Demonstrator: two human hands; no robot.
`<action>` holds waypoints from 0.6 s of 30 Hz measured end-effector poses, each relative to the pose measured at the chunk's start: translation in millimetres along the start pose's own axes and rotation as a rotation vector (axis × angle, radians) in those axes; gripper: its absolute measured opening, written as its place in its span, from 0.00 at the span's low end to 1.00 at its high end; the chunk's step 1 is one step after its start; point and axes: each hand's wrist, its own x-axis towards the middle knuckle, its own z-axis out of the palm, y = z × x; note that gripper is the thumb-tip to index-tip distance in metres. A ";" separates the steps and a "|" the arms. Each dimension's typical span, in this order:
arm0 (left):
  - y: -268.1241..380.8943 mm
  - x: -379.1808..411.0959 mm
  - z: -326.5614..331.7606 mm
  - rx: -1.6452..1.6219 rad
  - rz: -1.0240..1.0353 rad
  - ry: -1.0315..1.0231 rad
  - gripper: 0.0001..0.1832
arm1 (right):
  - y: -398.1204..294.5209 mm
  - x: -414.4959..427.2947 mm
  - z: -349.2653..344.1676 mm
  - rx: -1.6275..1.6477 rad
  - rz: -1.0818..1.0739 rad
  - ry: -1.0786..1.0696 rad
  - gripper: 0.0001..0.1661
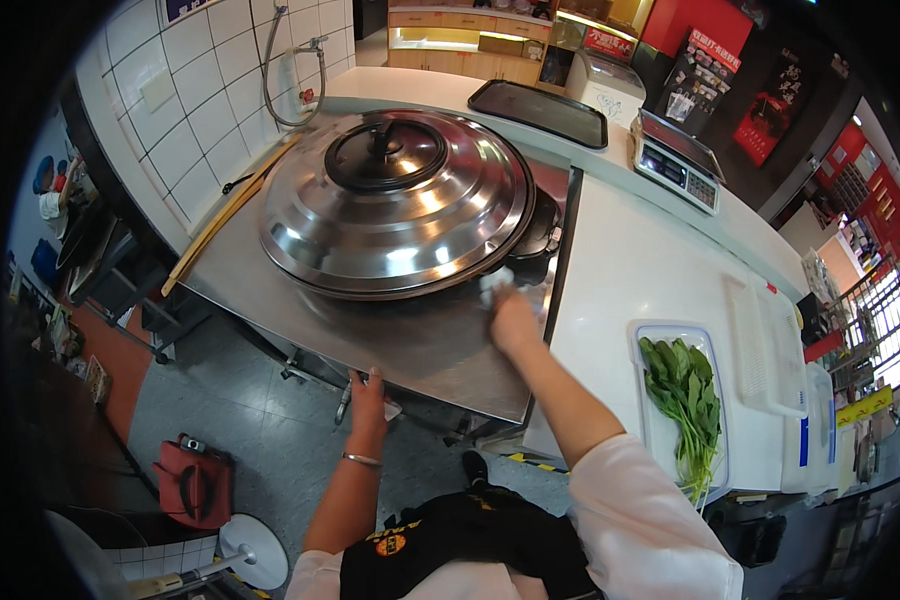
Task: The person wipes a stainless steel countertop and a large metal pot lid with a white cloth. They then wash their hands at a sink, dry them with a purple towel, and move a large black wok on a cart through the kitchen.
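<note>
My right hand [513,321] grips a crumpled white cloth [496,282] on the stainless-steel worktop [390,330], just off the lower right rim of a large domed metal lid [397,225]. The lid has a black knob and covers a wide, round cooker. A dark fitting [537,229] sticks out at the cooker's right side. At the front edge of the worktop is my left hand [367,397], with a small pale thing below its fingers; whether it holds this is unclear.
Two long wooden sticks [221,225] lie along the tiled wall. On the white counter [607,262] stand a tray of leafy greens [682,405], a white plastic basket [769,352], a scale [677,165] and a black tray [540,112]. A red bag [195,484] is on the floor.
</note>
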 end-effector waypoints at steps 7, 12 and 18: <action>6.8 -5.6 0.7 0.013 -0.070 0.020 0.29 | -86.0 -92.4 -38.8 0.331 -0.405 -0.169 0.22; 3.4 -5.5 4.4 -0.043 -0.072 0.043 0.38 | -29.7 -89.8 -57.6 0.041 -0.195 -0.006 0.22; -1.1 -1.7 4.4 -0.050 -0.097 -0.007 0.37 | -115.9 -32.8 -1.3 0.290 -0.407 -0.148 0.27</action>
